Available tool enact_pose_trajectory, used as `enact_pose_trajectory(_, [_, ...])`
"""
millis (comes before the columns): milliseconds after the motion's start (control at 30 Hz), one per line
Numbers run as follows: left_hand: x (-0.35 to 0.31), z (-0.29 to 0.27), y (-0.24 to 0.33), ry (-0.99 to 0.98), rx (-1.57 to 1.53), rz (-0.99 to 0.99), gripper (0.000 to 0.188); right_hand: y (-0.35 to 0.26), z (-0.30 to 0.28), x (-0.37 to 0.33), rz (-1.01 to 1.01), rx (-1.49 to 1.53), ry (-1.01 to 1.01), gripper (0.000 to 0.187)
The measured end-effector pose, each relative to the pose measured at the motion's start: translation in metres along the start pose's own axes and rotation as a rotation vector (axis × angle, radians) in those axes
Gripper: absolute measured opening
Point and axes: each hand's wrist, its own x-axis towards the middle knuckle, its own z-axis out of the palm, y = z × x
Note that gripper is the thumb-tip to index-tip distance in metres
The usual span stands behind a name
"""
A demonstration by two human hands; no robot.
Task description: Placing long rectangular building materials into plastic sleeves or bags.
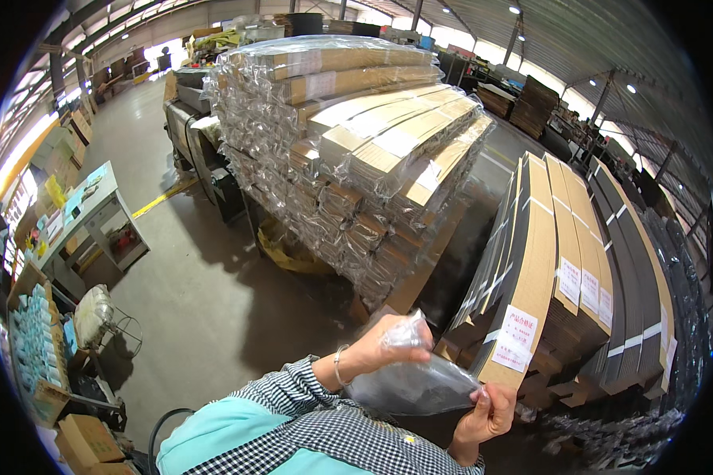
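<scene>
Head view: you are holding clear plastic film (408, 389) between both hands.
Your left hand (372, 346) is gripping its bunched upper end; your right hand (487, 418), nearer the labelled cardboard bundle (535, 257), is pinching the lower-right corner, fingers closed, the film sloping down rightward between. Clear sleeves (313, 226) are enclosing piled cardboard strips (376, 141); a box (47, 401) is holding pale-blue pieces (36, 340).
</scene>
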Motion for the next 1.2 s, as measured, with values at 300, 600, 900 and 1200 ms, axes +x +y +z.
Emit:
enact_pose_trajectory(300, [0.023, 0.022, -0.003, 0.223, -0.249, 0.024, 0.024, -0.001, 0.006, 0.011, 0.454, 0.364, -0.051, 0.025])
enact_pose_trajectory(600, [0.02, 0.054, -0.038, -0.171, -0.533, -0.223, 0.042, 0.002, -0.043, 0.008, 0.769, 1.282, -0.206, 0.029])
enact_pose_trajectory(900, [0.055, 0.033, -0.029, -0.635, 1.197, 0.333, 0.021, 0.047, -0.096, -0.006, 0.432, -0.133, -0.465, 0.009])
enact_pose_trajectory(1200, [0.089, 0.071, -0.013, -0.482, 0.673, 0.51, 0.015, 0.062, -0.089, 0.017, -0.107, -0.3, -0.054, 0.007])
